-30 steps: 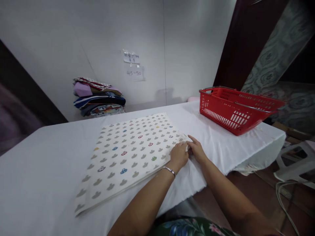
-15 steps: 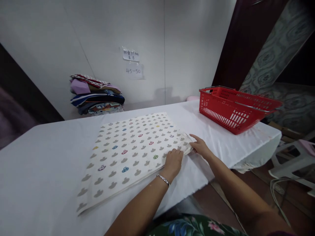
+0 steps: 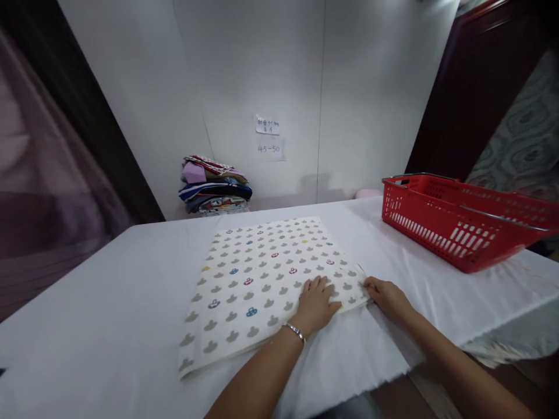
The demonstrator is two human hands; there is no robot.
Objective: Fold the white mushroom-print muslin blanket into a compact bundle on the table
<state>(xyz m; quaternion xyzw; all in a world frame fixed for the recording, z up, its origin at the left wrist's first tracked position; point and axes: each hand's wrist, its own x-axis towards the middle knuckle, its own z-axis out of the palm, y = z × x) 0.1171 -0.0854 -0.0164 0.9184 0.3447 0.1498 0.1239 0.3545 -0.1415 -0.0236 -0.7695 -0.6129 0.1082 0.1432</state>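
A folded cream cloth [image 3: 267, 276] with grey mushroom shapes and a few coloured ones lies flat in layers on the white-covered table [image 3: 113, 314]. My left hand [image 3: 316, 304], a silver bracelet at its wrist, rests palm down near the cloth's front right edge, fingers spread. At the right corner, my right hand [image 3: 388, 298] pinches the cloth's edge between thumb and fingers. Part of the gripped edge is hidden behind the fingers.
A red plastic basket [image 3: 441, 227] with metal handles stands on the table at the right. Folded fabrics [image 3: 216, 186] are stacked by the back wall. Two paper signs [image 3: 269, 148] hang there. A purple curtain [image 3: 52, 174] is at the left.
The view has swung, so everything sits further right. My left hand has opened out flatter on the cloth. My right hand's fingers have closed on the cloth's corner.
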